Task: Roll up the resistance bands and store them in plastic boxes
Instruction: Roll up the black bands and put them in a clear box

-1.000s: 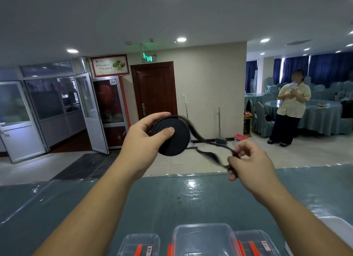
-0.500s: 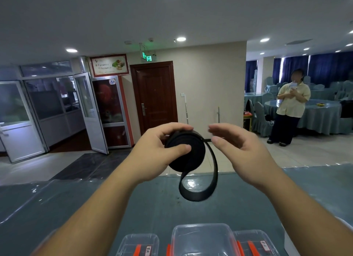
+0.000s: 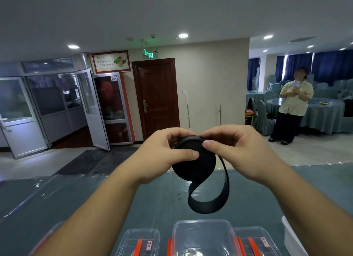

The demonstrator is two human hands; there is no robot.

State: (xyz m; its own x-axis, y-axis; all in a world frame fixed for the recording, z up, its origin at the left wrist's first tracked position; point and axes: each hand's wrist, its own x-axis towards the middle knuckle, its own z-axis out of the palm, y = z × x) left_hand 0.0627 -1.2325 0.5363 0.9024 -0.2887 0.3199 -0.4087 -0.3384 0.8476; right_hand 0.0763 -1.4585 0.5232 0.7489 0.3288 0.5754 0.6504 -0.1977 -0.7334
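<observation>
While both hands worked above a teal table (image 3: 76, 202) covered in clear plastic film, a black resistance band (image 3: 194, 162) was held in the air over the table's far edge, well above the surface. The left hand (image 3: 162, 156) gripped the wound coil, thumb pressed across its flat face and fingers curled over the rim. The right hand (image 3: 238, 150) pinched the top of the coil between thumb and curled fingers. The band looked like flat, matte webbing wound into a thick disc, with a loose tail hanging below the coil in an open loop that did not touch the table. Three clear plastic boxes (image 3: 204, 236) with orange clips stood side by side at the table's near edge, below the coil and apart from it; a broad strip of bare tabletop lay between them and the far edge. Beyond the table, open tiled floor ran to a dark wooden door (image 3: 155, 99). A person in a pale shirt (image 3: 294, 103) stood well to the right, beside a draped round table (image 3: 322, 114).
</observation>
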